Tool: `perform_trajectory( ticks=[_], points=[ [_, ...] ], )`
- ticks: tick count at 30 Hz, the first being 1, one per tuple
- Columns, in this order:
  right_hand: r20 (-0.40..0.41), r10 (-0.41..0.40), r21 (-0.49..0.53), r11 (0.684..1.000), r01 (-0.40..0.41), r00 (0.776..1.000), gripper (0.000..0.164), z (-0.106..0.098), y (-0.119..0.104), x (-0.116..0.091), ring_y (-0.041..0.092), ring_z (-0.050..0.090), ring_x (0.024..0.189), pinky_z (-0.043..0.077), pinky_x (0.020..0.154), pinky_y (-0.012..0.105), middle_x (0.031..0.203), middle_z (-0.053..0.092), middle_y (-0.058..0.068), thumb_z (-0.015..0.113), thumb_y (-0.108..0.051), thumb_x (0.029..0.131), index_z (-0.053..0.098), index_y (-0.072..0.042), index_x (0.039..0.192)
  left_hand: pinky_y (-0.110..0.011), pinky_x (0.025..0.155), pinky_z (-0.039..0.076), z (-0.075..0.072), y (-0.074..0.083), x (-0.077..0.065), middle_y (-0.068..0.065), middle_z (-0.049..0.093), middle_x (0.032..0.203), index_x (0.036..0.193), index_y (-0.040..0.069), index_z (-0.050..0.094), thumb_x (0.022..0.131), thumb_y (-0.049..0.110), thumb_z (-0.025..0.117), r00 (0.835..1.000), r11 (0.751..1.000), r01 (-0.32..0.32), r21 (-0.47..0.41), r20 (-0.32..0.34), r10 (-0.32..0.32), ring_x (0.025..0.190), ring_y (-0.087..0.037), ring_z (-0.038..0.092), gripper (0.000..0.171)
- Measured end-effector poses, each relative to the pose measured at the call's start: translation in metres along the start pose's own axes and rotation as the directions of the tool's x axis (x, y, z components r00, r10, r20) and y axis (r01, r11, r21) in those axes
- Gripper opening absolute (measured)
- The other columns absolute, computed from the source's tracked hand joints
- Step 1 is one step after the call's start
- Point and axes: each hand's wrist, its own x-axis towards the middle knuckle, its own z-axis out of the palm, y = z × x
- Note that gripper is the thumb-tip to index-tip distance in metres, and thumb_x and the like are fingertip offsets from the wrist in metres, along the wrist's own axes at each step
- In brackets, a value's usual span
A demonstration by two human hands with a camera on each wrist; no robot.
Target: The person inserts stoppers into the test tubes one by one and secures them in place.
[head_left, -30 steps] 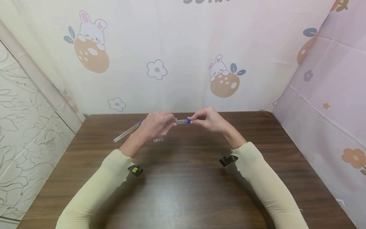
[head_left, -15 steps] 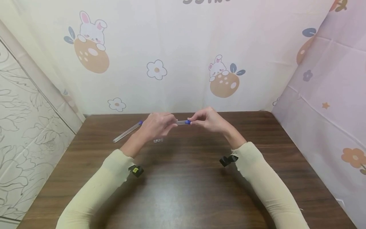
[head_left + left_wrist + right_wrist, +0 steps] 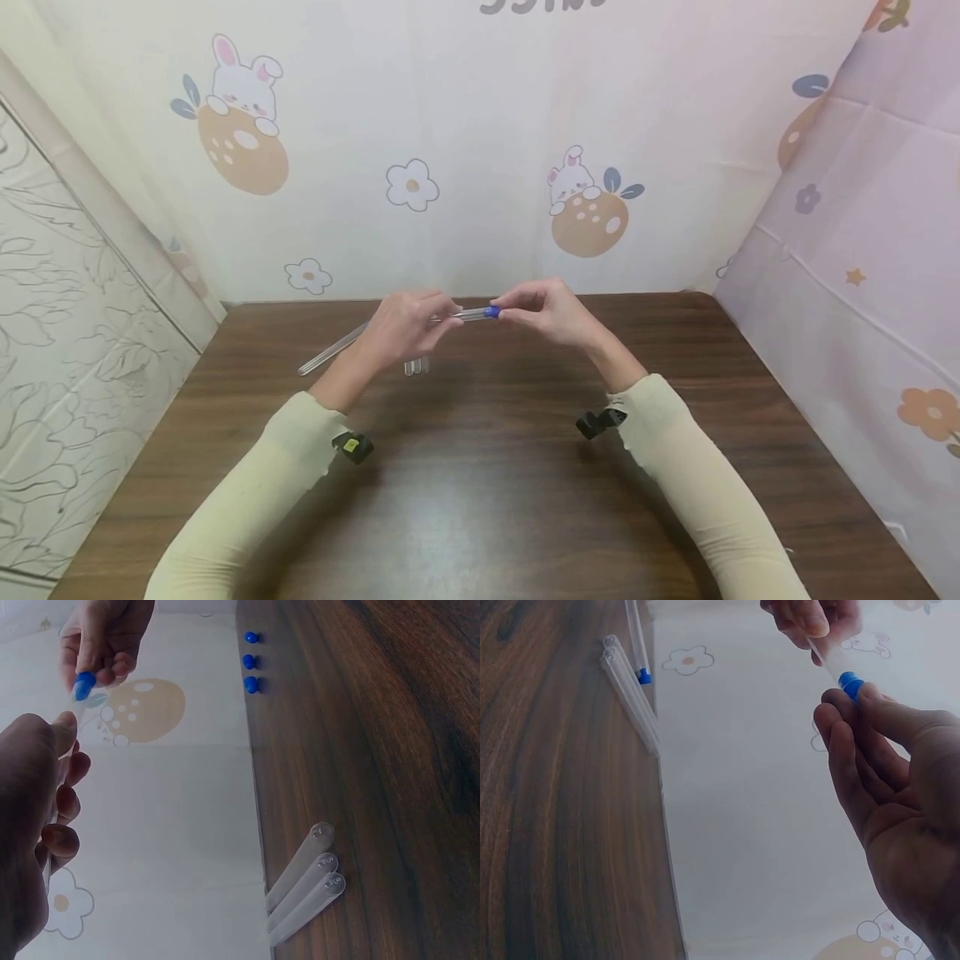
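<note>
My left hand (image 3: pixel 405 327) grips a clear test tube (image 3: pixel 472 315) around its body, and the palm and fingers hide much of it. At the tube's right end is a blue stopper (image 3: pixel 492 312), pinched between the thumb and fingertips of my right hand (image 3: pixel 551 312). In the right wrist view the stopper (image 3: pixel 850 685) sits at the tube's mouth, the other right fingers bent loosely below. Both hands are raised near the table's back edge. Three clear test tubes without visible stoppers (image 3: pixel 304 889) lie side by side on the table under my left hand.
A stoppered test tube (image 3: pixel 330 350) lies slanted at the back left of the brown wooden table (image 3: pixel 465 483). Three loose blue stoppers (image 3: pixel 250 661) stand in a row near the back edge. A patterned cloth (image 3: pixel 480 167) hangs right behind the table.
My left hand has shifted slightly left, baring more of the held tube between the hands. The tube's stoppered end is a little higher, with the right hand still pinching the stopper.
</note>
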Motion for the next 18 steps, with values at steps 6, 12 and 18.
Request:
perform_trajectory(
  ticks=[6, 12, 18],
  points=[
    [-0.029, -0.019, 0.016, 1.000, 0.020, 0.999, 0.021, -0.0006, 0.0065, -0.0022, 0.019, 0.084, 0.097, 0.067, 0.088, 0.030, 0.115, 0.086, 0.020, 0.084, -0.007, 0.101, 0.084, -0.002, 0.121, -0.022, 0.054, 0.036, 0.0015, 0.0005, 0.0011, -0.009, 0.084, 0.089, 0.102, 0.004, 0.079, 0.097, 0.014, 0.088, 1.000, 1.000, -0.015, -0.005, -0.025, 0.014, 0.058, -0.017, 0.062, 0.014],
    [-0.084, -0.055, 0.033, 0.998, 0.058, 0.995, 0.022, 0.0017, 0.0061, -0.0059, 0.016, 0.083, 0.095, 0.064, 0.084, 0.021, 0.113, 0.086, 0.023, 0.085, -0.002, 0.098, 0.084, 0.001, 0.120, -0.027, 0.054, 0.045, 0.0007, 0.0016, 0.0024, -0.009, 0.084, 0.089, 0.103, 0.004, 0.079, 0.097, 0.016, 0.088, 1.000, 1.000, -0.009, 0.005, -0.023, 0.009, 0.062, -0.019, 0.068, 0.015],
    [-0.127, -0.061, 0.061, 0.996, 0.069, 0.990, 0.021, 0.0039, 0.0089, -0.0070, 0.023, 0.085, 0.092, 0.064, 0.080, 0.022, 0.110, 0.085, 0.024, 0.085, 0.001, 0.097, 0.084, 0.003, 0.118, -0.027, 0.054, 0.044, 0.0010, 0.0017, 0.0030, -0.009, 0.084, 0.088, 0.102, 0.005, 0.079, 0.097, 0.016, 0.088, 1.000, 1.000, -0.003, 0.006, -0.026, 0.003, 0.061, -0.019, 0.067, 0.015]
  ],
)
